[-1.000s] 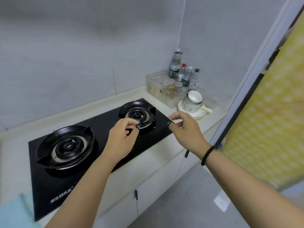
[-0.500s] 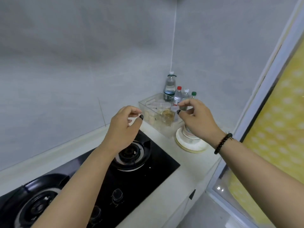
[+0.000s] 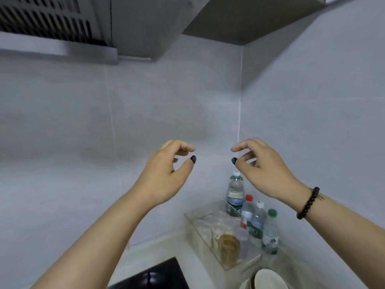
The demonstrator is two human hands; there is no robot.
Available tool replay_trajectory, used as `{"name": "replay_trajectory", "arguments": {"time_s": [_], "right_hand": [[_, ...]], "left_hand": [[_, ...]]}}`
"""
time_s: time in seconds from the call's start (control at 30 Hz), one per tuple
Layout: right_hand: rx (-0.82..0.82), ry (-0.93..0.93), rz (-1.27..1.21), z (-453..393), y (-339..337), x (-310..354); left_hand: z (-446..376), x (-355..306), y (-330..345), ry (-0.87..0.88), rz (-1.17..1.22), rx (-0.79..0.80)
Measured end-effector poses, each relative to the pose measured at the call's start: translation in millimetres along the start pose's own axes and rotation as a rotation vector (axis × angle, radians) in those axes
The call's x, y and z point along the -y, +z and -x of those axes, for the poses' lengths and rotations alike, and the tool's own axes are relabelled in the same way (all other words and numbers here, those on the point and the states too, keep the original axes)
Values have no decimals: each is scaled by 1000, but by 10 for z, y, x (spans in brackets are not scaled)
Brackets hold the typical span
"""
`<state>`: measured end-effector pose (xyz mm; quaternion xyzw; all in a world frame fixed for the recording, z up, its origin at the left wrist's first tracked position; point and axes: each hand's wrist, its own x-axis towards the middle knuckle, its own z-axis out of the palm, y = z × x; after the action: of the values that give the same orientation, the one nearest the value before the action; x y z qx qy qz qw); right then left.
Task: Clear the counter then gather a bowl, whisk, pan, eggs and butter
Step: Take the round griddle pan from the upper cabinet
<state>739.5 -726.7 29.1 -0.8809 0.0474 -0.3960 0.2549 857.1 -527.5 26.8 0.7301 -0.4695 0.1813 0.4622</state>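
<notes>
My left hand (image 3: 166,174) and my right hand (image 3: 264,170) are raised in front of the grey tiled wall, well above the counter (image 3: 187,245). On each, the fingers are loosely curled with thumb and forefinger apart, and I see nothing between them. A bead bracelet sits on my right wrist. A stack of white bowls (image 3: 268,278) shows at the bottom edge, right of the black stove corner (image 3: 158,274). No whisk, pan, eggs or butter are in view.
A clear plastic bin (image 3: 208,230) with jars stands in the counter's corner, with several plastic bottles (image 3: 235,195) in and beside it. A range hood (image 3: 62,28) hangs at the upper left.
The view has tilted up towards the wall and hood. Both hands rose from stove height to above the bottles, and their pinched fingertips have parted.
</notes>
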Motion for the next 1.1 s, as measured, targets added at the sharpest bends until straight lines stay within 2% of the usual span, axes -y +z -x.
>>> {"name": "replay_trajectory", "arguments": {"time_s": [0.27,0.43,0.57,0.7,0.87,0.97,1.1], "right_hand": [[-140,-245,-88,-1041,-694,-293],[-248,-392,-52,-1590,-1059,-286],[-405,-516,-36,-1917,-1408,-141],[-536,-597,29,-2181,-1780,-23],[-685,-608,131,-2570,-2214,95],[-666,-553,230,-2788,-2364,150],[-505,-451,381,-3048,-2406,216]], "left_hand": [[-967,-537,174,214,-288,-84],[-1443,-872,120,294,-627,-16],[-1767,-1244,-7,384,-846,-58],[-1947,-1645,-112,445,-965,-77],[-2186,-2018,-159,550,-1041,-154],[-2396,-2156,-180,584,-1142,-216],[-2670,-2214,-205,520,-1240,-241]]}}
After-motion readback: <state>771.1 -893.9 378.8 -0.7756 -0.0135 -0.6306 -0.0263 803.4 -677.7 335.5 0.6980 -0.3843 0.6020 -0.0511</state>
